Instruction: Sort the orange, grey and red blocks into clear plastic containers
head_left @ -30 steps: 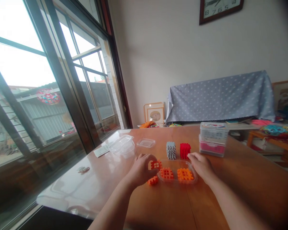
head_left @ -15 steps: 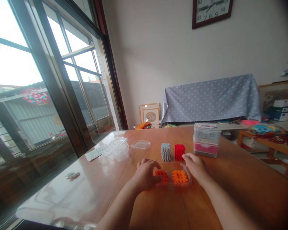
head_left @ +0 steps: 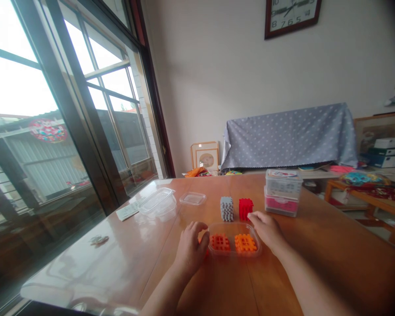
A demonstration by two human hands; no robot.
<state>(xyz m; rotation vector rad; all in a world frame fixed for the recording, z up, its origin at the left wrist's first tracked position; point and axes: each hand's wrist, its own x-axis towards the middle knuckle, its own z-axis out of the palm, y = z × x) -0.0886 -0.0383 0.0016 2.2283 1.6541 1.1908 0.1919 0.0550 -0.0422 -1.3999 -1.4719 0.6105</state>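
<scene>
On the glossy wooden desk (head_left: 319,254), right in front of the person, a shallow clear plastic tray (head_left: 233,228) with two orange waffle blocks side by side inside: a darker red-orange block (head_left: 220,242) in the left half, a lighter orange block (head_left: 245,242) in the right half. Unlike the earlier frames, left hand (head_left: 191,245) no longer over the tray, pulled back just left of the rim, fingers (head_left: 194,228) curled half-closed, low against the desk. Small orange piece (head_left: 203,240) partly hidden beside that hand, too covered to tell whether gripped or only touching. Darker block now fully uncovered, lying flat in the tray. Right hand (head_left: 266,230) open, fingers loosely extended, nearly unchanged, fingertips just beside the tray's upper right corner and close to a red stacked block column (head_left: 245,209). Next to that, a grey stacked block column (head_left: 227,209), the two slightly apart. Farther up the desk, a clear plastic container (head_left: 158,204), a clear lid (head_left: 192,199) and a paper card (head_left: 127,211); toward the right, two stacked plastic storage boxes (head_left: 282,193), the lower one pink inside.
</scene>
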